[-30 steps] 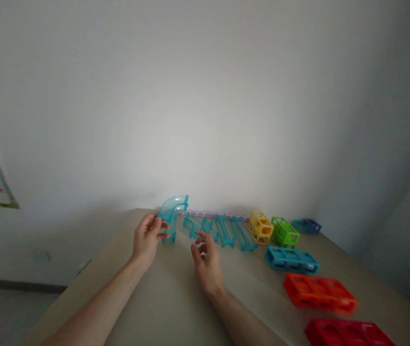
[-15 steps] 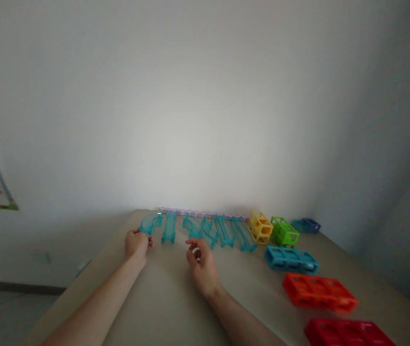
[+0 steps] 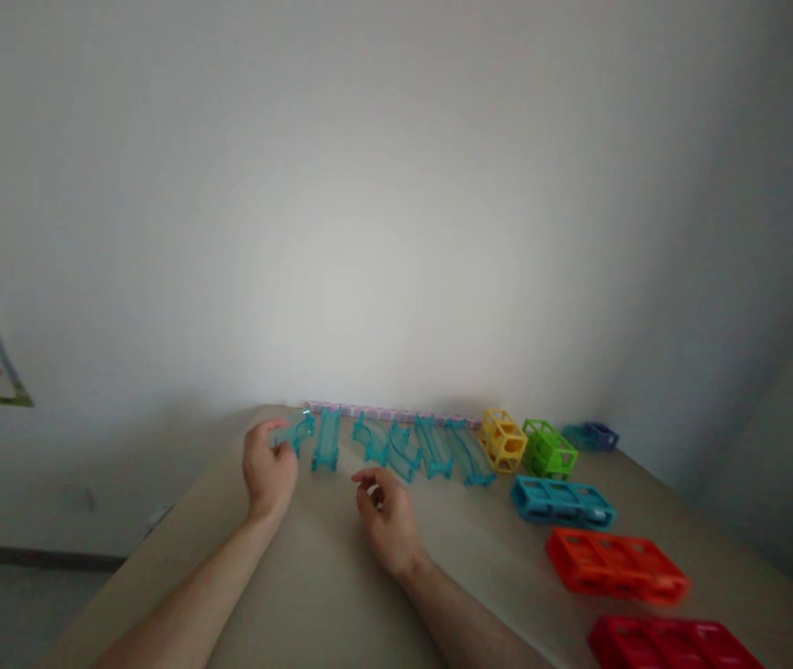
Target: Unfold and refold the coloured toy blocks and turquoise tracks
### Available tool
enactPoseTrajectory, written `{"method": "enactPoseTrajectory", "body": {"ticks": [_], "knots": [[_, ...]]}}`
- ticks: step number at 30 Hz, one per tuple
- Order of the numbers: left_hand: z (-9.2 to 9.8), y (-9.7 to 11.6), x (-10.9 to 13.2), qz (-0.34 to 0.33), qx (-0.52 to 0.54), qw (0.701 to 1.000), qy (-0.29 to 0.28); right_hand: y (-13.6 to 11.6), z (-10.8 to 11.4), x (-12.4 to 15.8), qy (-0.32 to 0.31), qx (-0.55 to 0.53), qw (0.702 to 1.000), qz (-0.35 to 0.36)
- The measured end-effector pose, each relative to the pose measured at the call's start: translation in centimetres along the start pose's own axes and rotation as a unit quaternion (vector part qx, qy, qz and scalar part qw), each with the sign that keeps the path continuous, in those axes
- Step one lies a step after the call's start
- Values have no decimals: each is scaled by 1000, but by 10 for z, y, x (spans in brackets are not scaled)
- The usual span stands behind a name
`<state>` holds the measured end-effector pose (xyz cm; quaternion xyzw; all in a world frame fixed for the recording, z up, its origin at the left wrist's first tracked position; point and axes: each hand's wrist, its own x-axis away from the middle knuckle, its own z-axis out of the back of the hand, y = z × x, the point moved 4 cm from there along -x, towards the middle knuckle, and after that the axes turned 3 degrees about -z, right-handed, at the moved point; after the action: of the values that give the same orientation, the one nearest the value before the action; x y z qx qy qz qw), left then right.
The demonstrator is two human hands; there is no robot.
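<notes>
My left hand [image 3: 270, 472] is at the left end of the row, thumb and forefinger apart in a C shape. Between and just beyond those fingers lies a curved translucent teal track piece [image 3: 304, 427], partly hidden by the hand; whether they touch it I cannot tell. A straight teal track piece [image 3: 327, 439] lies just right of it. My right hand [image 3: 389, 520] hovers low over the table or rests on it, fingers loosely curled, thumb apart, nothing in it. Nearest to it are a curved teal piece [image 3: 370, 440] and a second curved piece [image 3: 403, 451].
Farther right lie two long teal track pieces [image 3: 433, 446], then yellow [image 3: 503, 440] and green [image 3: 548, 449] frame blocks. Teal-blue [image 3: 563, 503], orange [image 3: 615, 565] and red [image 3: 671, 643] blocks line the table's right side. A patterned strip [image 3: 396, 413] runs along the wall.
My left hand has turned and lifted slightly, its thumb and forefinger now spread by the curved piece. My right hand has shifted slightly left and down.
</notes>
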<state>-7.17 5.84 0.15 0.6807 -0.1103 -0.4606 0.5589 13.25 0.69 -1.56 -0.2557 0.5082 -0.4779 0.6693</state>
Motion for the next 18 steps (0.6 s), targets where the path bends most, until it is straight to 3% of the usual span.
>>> {"method": "enactPoseTrajectory", "body": {"ticks": [2,4,7,13,16,18], "knots": [[-12,11,10,-54,0,993,-105,-6,5,-3,4,41,999,10],[-26,20,24,-111,48,965,-232,-13,15,-17,15,140,990,26],[-40,25,41,-146,58,927,-341,-19,30,-63,14,305,952,32],[-42,25,46,-163,42,914,-369,6,52,-174,-27,331,943,-2],[-42,24,45,-164,45,913,-370,19,53,-194,5,289,957,3],[-42,23,45,-163,54,914,-367,22,51,-196,65,236,969,30]]}}
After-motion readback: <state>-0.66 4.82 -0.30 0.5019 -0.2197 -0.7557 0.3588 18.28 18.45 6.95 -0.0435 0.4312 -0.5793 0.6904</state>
